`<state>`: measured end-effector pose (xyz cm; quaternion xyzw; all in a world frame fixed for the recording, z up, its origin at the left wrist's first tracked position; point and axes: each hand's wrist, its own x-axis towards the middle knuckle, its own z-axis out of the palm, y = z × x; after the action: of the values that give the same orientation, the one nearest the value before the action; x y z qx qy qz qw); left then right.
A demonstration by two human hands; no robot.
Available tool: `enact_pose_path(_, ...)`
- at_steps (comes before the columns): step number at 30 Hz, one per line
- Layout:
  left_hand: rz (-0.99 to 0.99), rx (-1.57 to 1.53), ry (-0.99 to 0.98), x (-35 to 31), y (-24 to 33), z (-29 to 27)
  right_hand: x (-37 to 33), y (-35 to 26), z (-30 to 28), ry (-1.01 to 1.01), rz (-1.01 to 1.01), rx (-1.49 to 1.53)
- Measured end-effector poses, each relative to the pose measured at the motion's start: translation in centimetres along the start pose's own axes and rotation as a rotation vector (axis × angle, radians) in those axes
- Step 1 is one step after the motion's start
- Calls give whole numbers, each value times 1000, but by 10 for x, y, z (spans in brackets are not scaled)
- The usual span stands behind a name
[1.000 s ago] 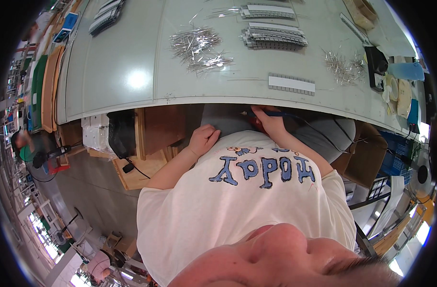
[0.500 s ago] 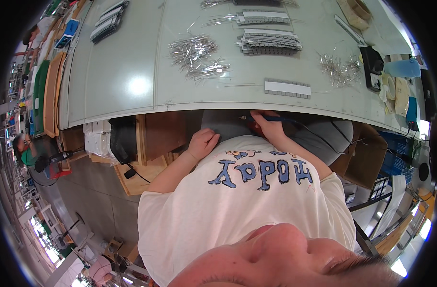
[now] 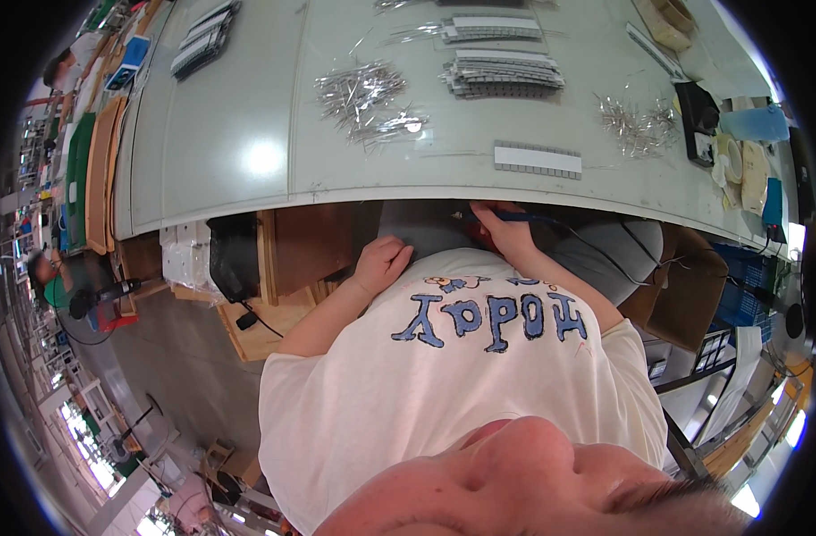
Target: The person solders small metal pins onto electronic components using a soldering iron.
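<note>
My right hand is closed round the blue handle of a soldering iron, just below the table's front edge. Its metal tip points left, over my lap, and a dark cable runs off to the right. Across my lap from it, my left hand rests with its fingers curled in and nothing visible in them. On the table near the edge lies a single grey segmented strip with a white band. Thin wires stick out from both of its ends.
Stacks of similar strips lie farther back. Piles of thin metal leads and more leads flank them. A black box, a light blue container and a tape roll stand at the right. Below the table are cartons and wooden boards.
</note>
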<state>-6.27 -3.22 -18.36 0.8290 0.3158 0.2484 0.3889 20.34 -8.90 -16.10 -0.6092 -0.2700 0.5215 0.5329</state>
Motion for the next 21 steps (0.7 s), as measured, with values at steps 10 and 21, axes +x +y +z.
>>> enact_pose_path(10, 570, 99, 70, 118, 119, -25, -80, -49, -68, 96, -578, -395)
enact_pose_path(21, 504, 539, -64, 175, 148, 34, -92, -105, -135, 752, -951, -52)
